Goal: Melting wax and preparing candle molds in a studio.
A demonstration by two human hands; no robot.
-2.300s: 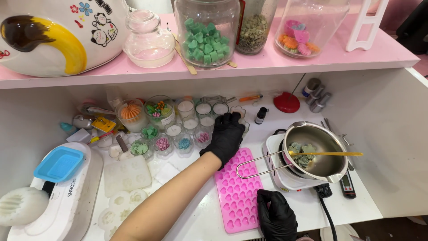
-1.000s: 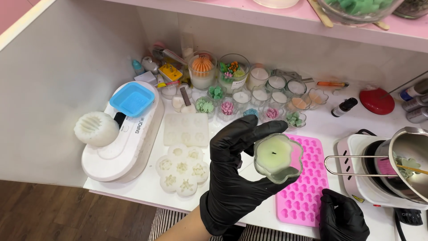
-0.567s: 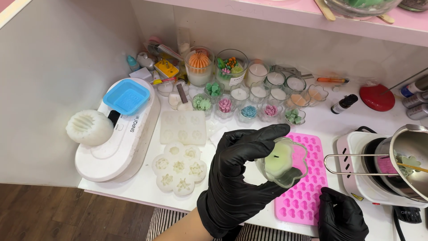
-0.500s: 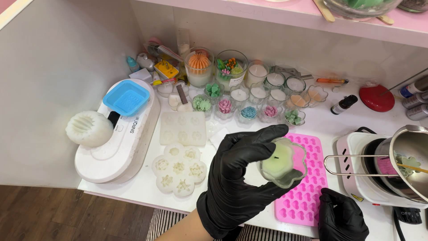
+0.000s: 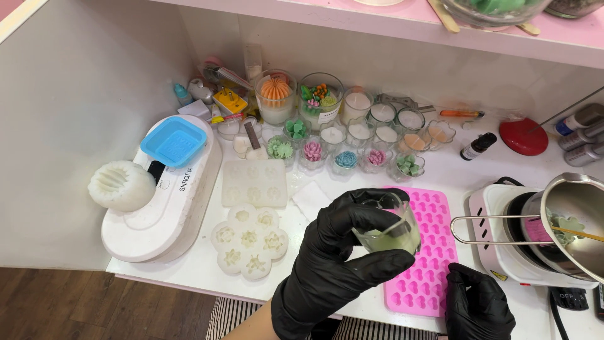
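**Tilted glass of green wax held over the pink mould**

The left hand, in a black glove, is clamped around a small clear glass cup with pale green wax in its bottom. Fingers wrap the near side and the thumb presses from below, so the cup sits tilted, its mouth turned away from the person and slightly to the right. The cup lies at the fingertips, raised off the white tabletop, directly above the near left part of the pink silicone mould with its rows of heart-shaped cavities.

To handle this well, I judge the grip should stay firm on the glass wall but low enough that the fingers do not cover the rim; any further tilt ought to be slow, since the wax could shift or run unevenly. Keeping the cup over the mould means a drip would land there rather than on the tabletop.

The right hand, also gloved, rests just right of and below the cup, at the near edge of the mould; its fingers look loosely curled and hold nothing that I can see. Further right stands a metal pot on a small pink hotplate.
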